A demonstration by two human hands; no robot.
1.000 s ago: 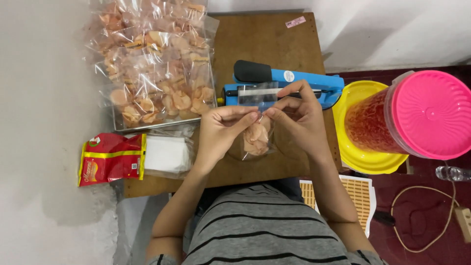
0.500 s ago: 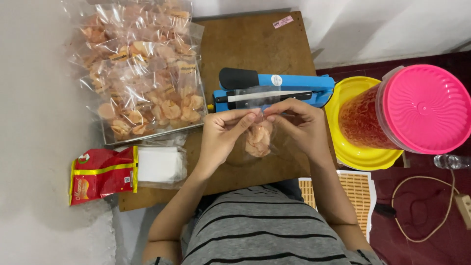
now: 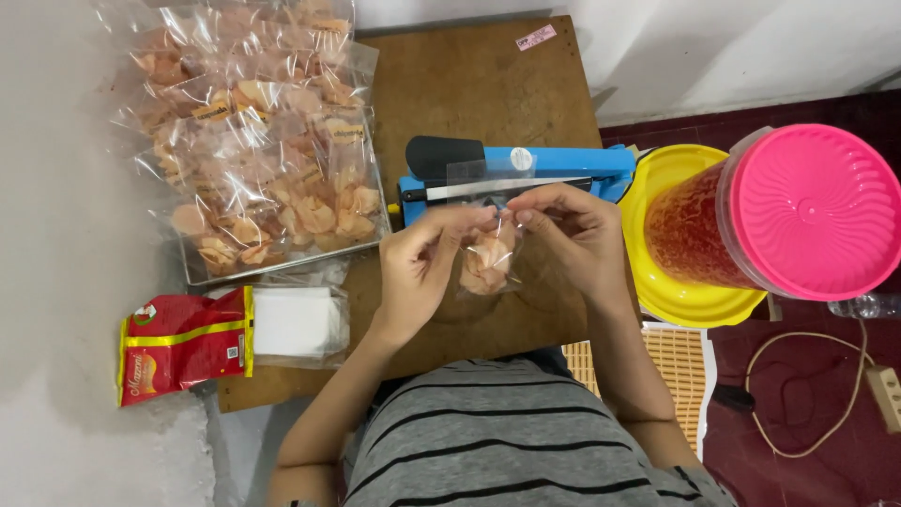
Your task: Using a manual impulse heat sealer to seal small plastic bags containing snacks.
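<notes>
While both hands hold the small clear bag of crackers (image 3: 488, 258) up at its mouth, I would treat this as the moment to get the opening flat and even. My left hand (image 3: 427, 268) pinches the left corner of the bag's top edge between thumb and fingers, closed on the film; my right hand (image 3: 572, 239) pinches the right corner the same way. The bag hangs between them just above the wooden counter (image 3: 479, 94), its mouth right beside the sealing bar of the blue heat sealer (image 3: 511, 174), with the orange crackers settled in its lower half.

To do this well, I judge that the two grips should pull gently apart so the film goes taut without wrinkles, and keep the crackers low so no crumbs sit in the strip to be sealed. The top edge should lie straight across the bar, not slanted, or the seam may leak at one corner. Thin film like this creases easily, so a light, steady pinch is better than a hard one.

To the left, a metal tray (image 3: 282, 268) holds a pile of filled bags (image 3: 253, 141). Nearer me lie a red packet (image 3: 183, 343) and a stack of empty clear bags (image 3: 296, 324). On the right a jar with a pink lid (image 3: 807, 211) stands on a yellow basin (image 3: 676, 300).
</notes>
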